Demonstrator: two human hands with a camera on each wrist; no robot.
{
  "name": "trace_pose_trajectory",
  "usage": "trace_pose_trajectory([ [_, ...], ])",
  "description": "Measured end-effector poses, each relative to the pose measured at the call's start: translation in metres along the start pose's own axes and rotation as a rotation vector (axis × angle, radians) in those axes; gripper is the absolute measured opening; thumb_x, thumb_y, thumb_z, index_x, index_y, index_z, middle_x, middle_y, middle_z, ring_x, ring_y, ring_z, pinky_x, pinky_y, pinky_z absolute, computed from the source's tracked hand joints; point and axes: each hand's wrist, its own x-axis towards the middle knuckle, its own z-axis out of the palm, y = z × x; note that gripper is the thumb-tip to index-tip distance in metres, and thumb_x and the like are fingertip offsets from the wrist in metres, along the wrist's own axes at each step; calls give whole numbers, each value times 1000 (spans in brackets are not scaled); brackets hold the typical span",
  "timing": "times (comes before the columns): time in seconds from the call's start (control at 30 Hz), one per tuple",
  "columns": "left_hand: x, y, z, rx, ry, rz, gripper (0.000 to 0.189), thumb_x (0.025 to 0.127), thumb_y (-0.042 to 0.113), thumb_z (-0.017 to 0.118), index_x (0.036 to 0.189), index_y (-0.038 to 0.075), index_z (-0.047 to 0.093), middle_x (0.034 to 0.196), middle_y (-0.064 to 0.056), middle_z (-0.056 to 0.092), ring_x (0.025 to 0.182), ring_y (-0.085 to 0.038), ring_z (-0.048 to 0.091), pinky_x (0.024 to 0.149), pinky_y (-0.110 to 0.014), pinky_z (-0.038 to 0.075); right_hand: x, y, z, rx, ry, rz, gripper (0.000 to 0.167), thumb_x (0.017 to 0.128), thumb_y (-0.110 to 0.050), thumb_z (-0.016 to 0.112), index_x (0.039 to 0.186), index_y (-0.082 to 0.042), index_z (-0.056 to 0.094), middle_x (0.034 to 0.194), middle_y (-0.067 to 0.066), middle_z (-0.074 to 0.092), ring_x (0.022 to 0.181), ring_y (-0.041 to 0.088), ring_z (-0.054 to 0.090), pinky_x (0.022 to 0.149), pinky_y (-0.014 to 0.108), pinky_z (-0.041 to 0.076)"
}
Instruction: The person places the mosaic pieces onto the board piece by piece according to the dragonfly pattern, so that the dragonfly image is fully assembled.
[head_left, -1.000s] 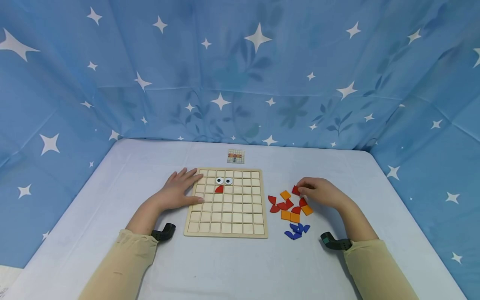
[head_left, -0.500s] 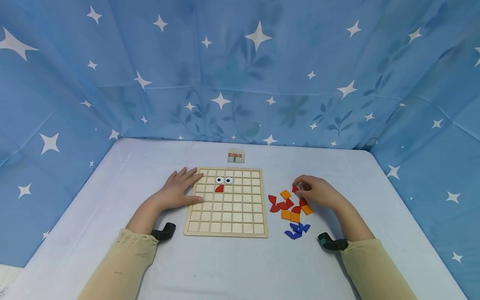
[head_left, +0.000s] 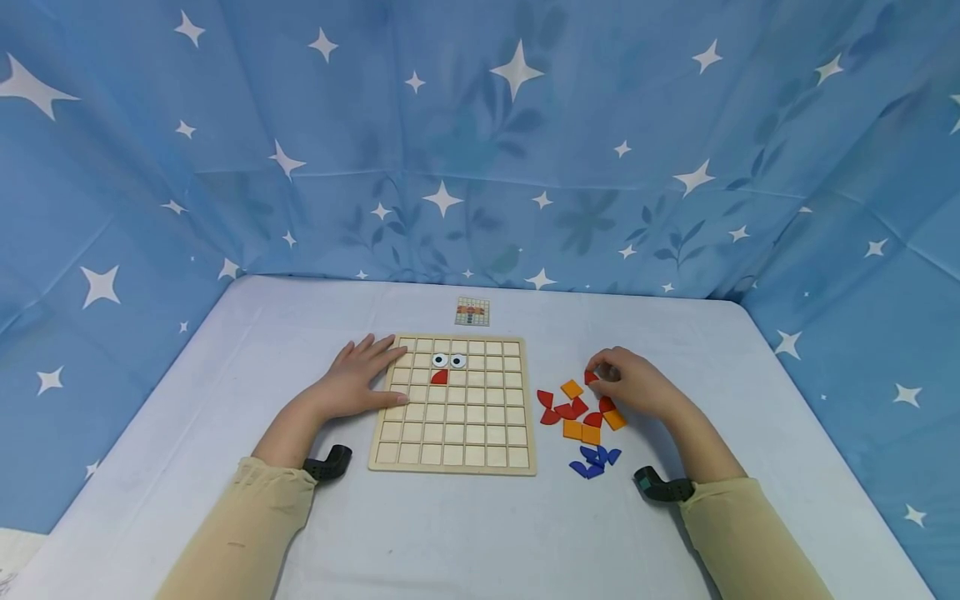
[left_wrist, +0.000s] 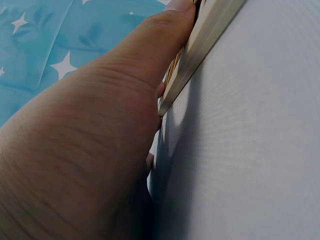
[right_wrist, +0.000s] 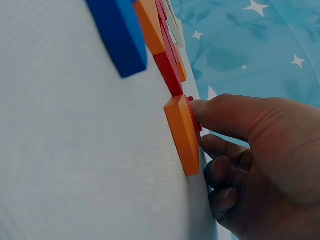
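My left hand (head_left: 360,382) rests spread on the left edge of a wooden grid board (head_left: 465,414), thumb and fingertips over its rim. In the left wrist view the thumb lies along the board's side (left_wrist: 200,50). Two round eye tiles (head_left: 448,361) sit side by side on the grid, with a red quarter-circle tile (head_left: 440,377) below the left one. My right hand (head_left: 633,383) pinches another red tile (head_left: 590,377) at the far side of the loose pieces, mostly covered by the fingers. An orange square tile (right_wrist: 182,135) lies close before that hand in the right wrist view.
Red quarter-circle tiles (head_left: 550,417), orange squares (head_left: 572,430) and blue pieces (head_left: 597,457) lie loose right of the board. A small pattern card (head_left: 472,312) lies behind the board. A blue star-printed curtain (head_left: 480,167) surrounds the white table (head_left: 465,533).
My right hand has shifted slightly left, with the red tile turned between its fingertips. The left hand and the board have stayed where they were.
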Motion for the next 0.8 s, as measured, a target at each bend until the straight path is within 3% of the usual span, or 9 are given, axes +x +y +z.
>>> trace_pose_trajectory([
  [0.23, 1, -1, 2, -1, 1, 0, 94, 82, 69, 65, 156, 23, 32, 166, -10, 18, 153, -40, 6, 122, -61, 0, -3, -3, -3, -12, -5, 6, 22, 92, -22, 69, 112, -14, 64, 101, 5, 58, 91, 21, 53, 80, 32, 52],
  [0.5, 0, 0, 1, 1, -4, -4, 94, 82, 69, 65, 156, 23, 31, 166, -10, 18, 153, -40, 6, 122, -61, 0, -5, -13, -9, 6, -10, 13, 23, 92, -20, 70, 112, -13, 64, 105, 6, 58, 85, 20, 53, 72, 28, 52],
  [0.8, 0, -1, 1, -1, 0, 0, 94, 82, 70, 64, 156, 23, 32, 166, -9, 18, 154, -40, 6, 122, -60, 0, 3, -43, -12, 36, -19, -44, 22, 91, -20, 71, 111, -14, 64, 103, 6, 59, 78, 19, 53, 63, 28, 52],
])
